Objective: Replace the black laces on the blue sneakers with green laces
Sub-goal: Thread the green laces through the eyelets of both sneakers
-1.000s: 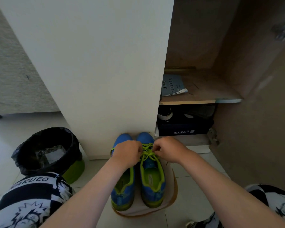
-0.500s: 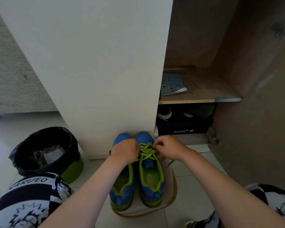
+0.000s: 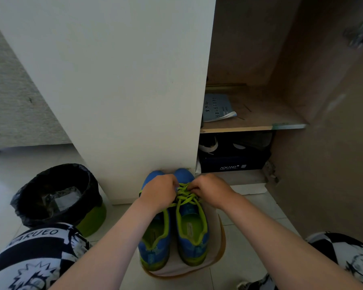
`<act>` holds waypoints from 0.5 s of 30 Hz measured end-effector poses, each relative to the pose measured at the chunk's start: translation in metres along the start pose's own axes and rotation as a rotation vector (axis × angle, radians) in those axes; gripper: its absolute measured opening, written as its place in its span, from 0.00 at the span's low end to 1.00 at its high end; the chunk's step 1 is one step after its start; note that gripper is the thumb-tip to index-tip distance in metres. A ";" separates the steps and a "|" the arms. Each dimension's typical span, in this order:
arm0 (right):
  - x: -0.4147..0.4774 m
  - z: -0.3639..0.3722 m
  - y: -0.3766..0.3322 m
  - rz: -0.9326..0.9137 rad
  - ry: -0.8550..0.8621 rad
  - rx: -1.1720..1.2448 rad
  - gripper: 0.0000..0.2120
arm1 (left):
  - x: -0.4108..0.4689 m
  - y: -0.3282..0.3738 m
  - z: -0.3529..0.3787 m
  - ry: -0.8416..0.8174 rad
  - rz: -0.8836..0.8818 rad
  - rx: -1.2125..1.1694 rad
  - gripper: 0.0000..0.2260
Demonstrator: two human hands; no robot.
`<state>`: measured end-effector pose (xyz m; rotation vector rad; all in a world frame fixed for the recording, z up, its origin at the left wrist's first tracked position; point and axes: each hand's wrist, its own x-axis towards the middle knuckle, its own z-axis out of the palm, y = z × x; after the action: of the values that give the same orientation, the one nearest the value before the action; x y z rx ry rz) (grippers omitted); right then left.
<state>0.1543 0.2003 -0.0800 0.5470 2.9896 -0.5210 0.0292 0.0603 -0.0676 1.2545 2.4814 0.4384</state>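
Your two blue sneakers (image 3: 172,231) stand side by side on a round mat (image 3: 219,248), toes touching the foot of the white cabinet panel (image 3: 122,91). Your left hand (image 3: 158,195) is curled closed over the laced part of the left sneaker, pinching the green lace (image 3: 186,196) of the right sneaker beside it. Your right hand (image 3: 211,190) is closed too, fingers pinching the same green lace from the other side. Left of the panel sits a bin with a black bag (image 3: 57,195); right of it, a dark shoebox (image 3: 233,164) lies under a shelf (image 3: 254,126)
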 end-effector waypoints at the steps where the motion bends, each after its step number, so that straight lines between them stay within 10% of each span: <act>1: 0.001 0.000 0.000 0.003 0.000 -0.008 0.11 | 0.001 0.000 0.000 -0.003 0.005 0.005 0.09; 15: -0.001 0.005 0.002 0.155 -0.020 -0.042 0.06 | -0.001 0.010 0.020 0.013 -0.058 0.149 0.07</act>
<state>0.1560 0.1997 -0.0848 0.7574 2.9004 -0.4480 0.0451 0.0669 -0.0811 1.2336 2.5955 0.2520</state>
